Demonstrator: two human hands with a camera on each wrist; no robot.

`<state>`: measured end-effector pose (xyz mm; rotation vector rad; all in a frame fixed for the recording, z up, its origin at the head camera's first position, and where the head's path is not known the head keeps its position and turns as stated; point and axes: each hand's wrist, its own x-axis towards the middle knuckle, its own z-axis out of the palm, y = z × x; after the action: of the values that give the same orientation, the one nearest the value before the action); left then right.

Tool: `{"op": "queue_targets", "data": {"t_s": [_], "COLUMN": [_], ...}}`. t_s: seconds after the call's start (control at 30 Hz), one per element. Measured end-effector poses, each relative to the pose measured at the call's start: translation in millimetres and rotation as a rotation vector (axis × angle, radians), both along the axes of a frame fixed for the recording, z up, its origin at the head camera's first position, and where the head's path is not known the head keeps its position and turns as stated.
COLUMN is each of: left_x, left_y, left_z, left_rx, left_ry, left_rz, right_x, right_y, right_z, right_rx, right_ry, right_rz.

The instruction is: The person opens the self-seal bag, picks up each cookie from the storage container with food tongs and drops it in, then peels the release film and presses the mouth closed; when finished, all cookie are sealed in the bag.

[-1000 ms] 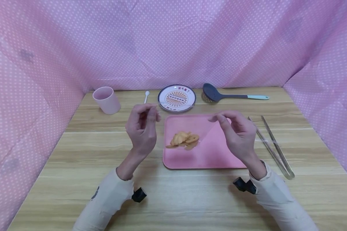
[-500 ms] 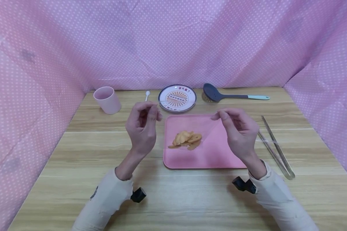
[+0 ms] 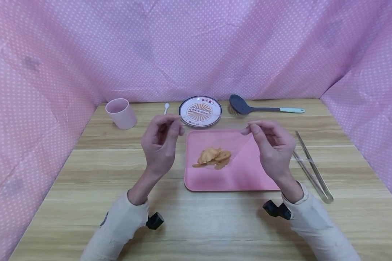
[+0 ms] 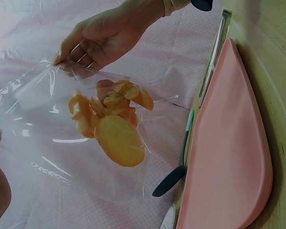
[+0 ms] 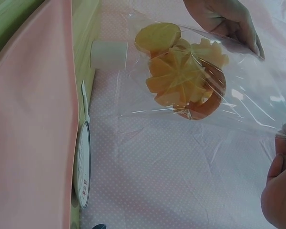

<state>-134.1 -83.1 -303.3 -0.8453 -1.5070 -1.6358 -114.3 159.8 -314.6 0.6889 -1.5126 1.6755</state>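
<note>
Both hands hold up a thin clear plastic bag above the smooth pink tray. The left hand and the right hand each pinch one top corner. Inside the bag lie round, wavy orange chips.

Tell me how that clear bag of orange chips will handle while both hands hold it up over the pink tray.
Probably floppy: the clear bag is thin wrinkled film sagging between the left hand and right hand. Likely light, since fingertip pinches at its top edge carry it. The chips, bunched low, look thin and brittle, so squeezing may break them.
</note>
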Motion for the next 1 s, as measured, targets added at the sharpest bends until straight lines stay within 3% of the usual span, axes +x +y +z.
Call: {"op": "queue_targets", "data": {"t_s": [0.8,1.0], "left_x": [0.8,-0.1], "left_y": [-2.4,-4.3], "left_z": [0.4,0.2], "left_rx": [0.026,0.041], "left_ry": [-0.09,-0.132], "left_rz": [-0.065,-0.112], "right_x": [-1.4,-2.4], "right_y": [2.5,4.4], "right_z": [-1.5,-4.5], "right_rx": [-0.036,-0.091], "right_ry": [0.0,0.025], "right_rz": [0.062,0.174]}}
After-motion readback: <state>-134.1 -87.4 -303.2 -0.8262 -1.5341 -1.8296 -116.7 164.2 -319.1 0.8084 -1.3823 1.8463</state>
